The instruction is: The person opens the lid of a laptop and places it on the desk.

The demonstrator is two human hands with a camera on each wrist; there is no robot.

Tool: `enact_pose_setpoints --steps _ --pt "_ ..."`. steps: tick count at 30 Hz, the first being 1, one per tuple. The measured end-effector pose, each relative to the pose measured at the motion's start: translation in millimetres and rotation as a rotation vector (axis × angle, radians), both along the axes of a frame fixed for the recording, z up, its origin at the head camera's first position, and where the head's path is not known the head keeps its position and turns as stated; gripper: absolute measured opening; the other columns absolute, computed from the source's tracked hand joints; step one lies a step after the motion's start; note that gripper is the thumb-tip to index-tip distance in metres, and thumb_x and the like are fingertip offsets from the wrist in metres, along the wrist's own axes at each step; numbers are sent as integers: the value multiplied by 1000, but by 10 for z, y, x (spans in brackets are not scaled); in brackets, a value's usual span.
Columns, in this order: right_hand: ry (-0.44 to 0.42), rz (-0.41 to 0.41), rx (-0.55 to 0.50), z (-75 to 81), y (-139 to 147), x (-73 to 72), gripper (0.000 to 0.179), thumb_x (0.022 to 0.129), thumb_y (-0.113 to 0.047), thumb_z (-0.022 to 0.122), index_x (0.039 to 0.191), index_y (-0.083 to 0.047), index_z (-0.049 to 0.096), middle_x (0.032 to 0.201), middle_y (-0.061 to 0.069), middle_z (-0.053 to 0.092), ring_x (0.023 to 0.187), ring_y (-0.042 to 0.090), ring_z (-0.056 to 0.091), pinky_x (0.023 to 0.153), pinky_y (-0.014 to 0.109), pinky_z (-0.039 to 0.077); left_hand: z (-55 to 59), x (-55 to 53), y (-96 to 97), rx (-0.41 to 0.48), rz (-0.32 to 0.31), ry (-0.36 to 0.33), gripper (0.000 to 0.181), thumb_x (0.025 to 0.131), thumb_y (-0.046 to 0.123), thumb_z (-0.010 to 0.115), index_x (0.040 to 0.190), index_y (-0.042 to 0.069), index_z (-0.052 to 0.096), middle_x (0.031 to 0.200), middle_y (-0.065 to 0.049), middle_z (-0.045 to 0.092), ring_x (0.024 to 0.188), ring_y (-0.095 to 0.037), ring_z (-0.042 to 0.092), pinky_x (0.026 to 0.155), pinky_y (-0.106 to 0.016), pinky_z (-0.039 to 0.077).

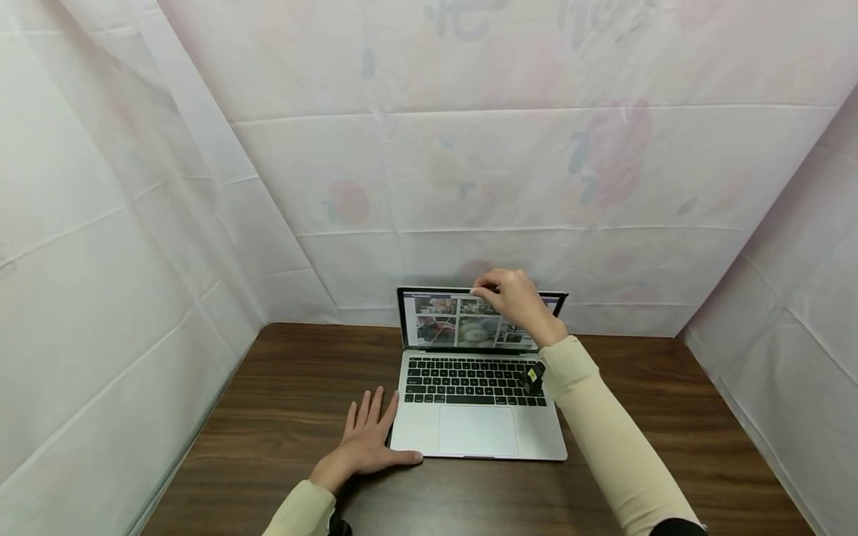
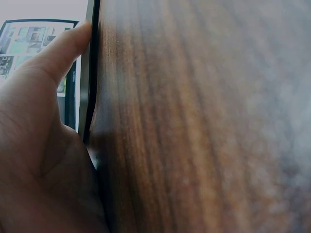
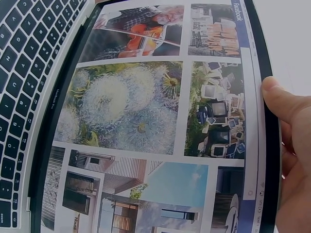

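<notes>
An open silver laptop [image 1: 477, 432] with black keys lies on the wooden table, its screen [image 1: 436, 329] raised and lit with a grid of pictures. At the screen's top edge my right hand [image 1: 518, 299] pinches the rim; in the right wrist view the thumb [image 3: 273, 86] lies on the front bezel, with the other fingers bent behind the lid. My left hand [image 1: 367, 447] rests at the base's front left corner. Its fingers are spread straight on the tabletop, and its thumb [image 2: 73, 41] touches the laptop's front edge.
The brown wooden table [image 1: 268, 432] extends on both sides of the laptop. Pale cloth [image 1: 469, 171] with faded fruit prints hangs close behind it, and more white cloth [image 1: 100, 260] hangs at the left and right. A small dark device [image 1: 533, 377] is on the right wrist.
</notes>
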State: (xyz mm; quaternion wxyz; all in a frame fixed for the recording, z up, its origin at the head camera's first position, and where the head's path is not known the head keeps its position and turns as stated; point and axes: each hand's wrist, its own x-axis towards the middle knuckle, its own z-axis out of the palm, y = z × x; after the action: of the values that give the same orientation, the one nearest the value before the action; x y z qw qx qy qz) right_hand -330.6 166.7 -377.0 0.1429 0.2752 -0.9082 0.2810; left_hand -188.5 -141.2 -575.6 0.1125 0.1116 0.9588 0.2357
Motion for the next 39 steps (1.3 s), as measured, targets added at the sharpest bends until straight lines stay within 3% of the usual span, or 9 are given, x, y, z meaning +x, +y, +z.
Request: enact_pose_setpoints --steps 8,15,31,39 --pt "-15 -1 -6 8 -13 -14 16 100 -24 70 105 -13 79 103 6 76 88 19 71 81 39 60 -18 -6 -8 -15 1 17 132 67 93 63 167 22 13 174 -15 -2 160 -40 -6 125 -62 -7" --pt "11 -20 -18 13 -27 -27 16 99 -22 71 105 -11 81 103 8 77 85 19 72 78 39 61 42 12 2 6 -1 -3 132 68 89 67 167 21 13 174 -17 -2 160 -40 -7 124 -62 -9" --pt "-19 -18 -48 17 -36 -80 21 99 -22 71 110 -7 81 106 10 77 86 20 73 80 39 61 9 -19 -5 6 3 -4 131 69 89 67 167 21 15 174 -15 -3 160 -39 -8 124 -62 -9" --pt "-15 -11 -50 8 -29 -118 20 98 -21 71 109 -6 81 102 10 78 79 17 70 75 38 60 10 -36 3 -6 3 2 130 69 90 66 167 21 15 174 -15 -2 160 -39 -6 124 -62 -8"
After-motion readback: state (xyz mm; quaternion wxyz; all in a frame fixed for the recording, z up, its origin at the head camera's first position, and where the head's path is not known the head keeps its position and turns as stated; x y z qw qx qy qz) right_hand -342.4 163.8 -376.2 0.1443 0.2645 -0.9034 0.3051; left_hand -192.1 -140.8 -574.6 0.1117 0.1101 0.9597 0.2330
